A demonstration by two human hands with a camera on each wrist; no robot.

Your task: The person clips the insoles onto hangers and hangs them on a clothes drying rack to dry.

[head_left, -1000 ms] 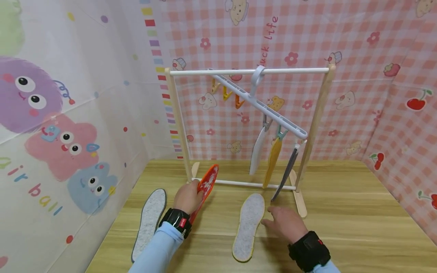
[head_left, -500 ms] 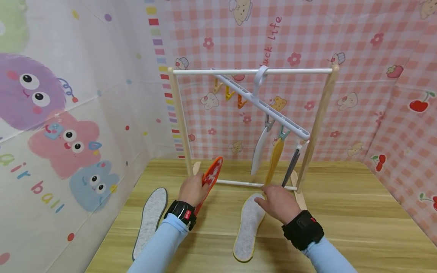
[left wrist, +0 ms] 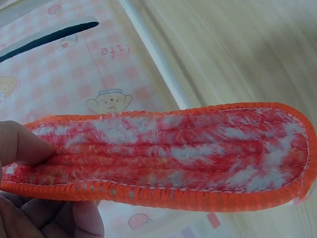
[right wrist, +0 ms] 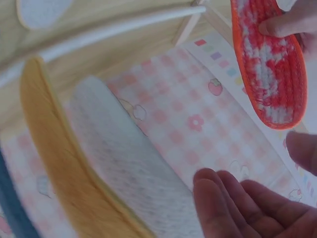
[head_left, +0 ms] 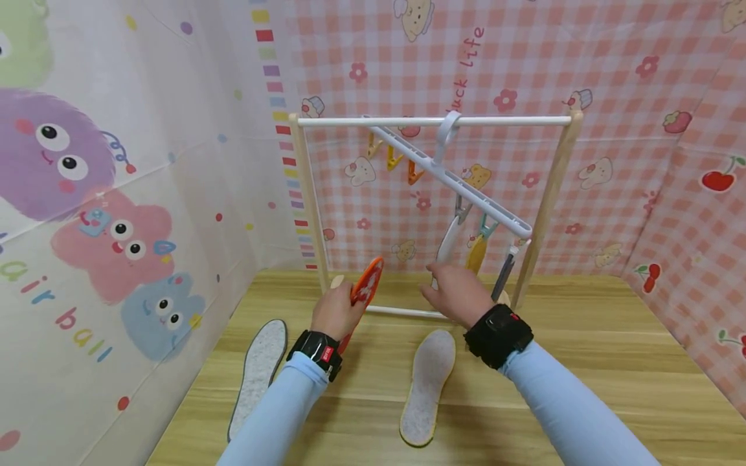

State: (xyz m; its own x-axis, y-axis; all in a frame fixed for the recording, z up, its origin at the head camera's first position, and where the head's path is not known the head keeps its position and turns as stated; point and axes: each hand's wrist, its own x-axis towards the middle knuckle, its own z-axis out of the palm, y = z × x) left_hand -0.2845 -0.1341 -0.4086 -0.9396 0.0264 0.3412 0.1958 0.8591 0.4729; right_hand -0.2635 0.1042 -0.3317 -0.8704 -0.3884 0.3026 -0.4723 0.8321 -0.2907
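Left hand (head_left: 336, 312) at 7 o'clock: thumb and fingers clamped on an orange-edged red insole (head_left: 368, 285), held above the table (head_left: 594, 382), far end toward 1 o'clock. Right hand (head_left: 458, 296) at 4 o'clock: thumb and fingertips apart, near the hanging white insole (head_left: 449, 239); contact unclear. Yellow insole (head_left: 476, 254) and dark insole (head_left: 503, 275) hang farther right. Room for moving between the dark-edged grey insole (head_left: 259, 362) at 7:30 and the yellow-edged one (head_left: 428, 388) at 5. Wall writing: "air ball" between 8 and 9, "uck life" at 1. Left wristband's red label (head_left: 327, 353): illegible.
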